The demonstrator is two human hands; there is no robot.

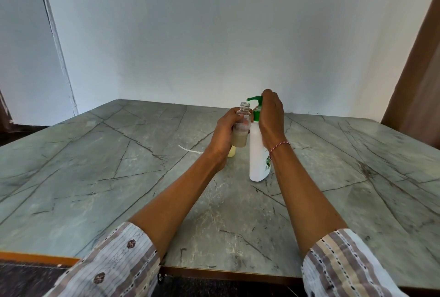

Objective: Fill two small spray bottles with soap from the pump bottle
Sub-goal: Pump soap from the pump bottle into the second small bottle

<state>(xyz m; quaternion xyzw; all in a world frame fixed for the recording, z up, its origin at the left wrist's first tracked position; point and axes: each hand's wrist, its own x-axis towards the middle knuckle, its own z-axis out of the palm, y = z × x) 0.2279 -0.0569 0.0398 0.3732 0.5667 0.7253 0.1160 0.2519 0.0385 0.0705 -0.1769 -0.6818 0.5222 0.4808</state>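
Standing upright on the marble table (95,189), the white pump bottle (258,153) has the right hand (271,115) curled over its green pump head (254,99). The left hand (226,130) grips 1 clear spray bottle (242,127), part-filled, mouth just under the spout; if that narrow mouth drifts, soap could miss it. Another small bottle (231,151) stands behind.

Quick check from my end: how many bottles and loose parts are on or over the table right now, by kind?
Small clear bottles: 2, one uncapped and part full in the left hand at, one with yellowish liquid mostly hidden behind that hand
Pump bottles: 1, white with green pump, right hand on its head
Loose white tubes: 1
Total: 4
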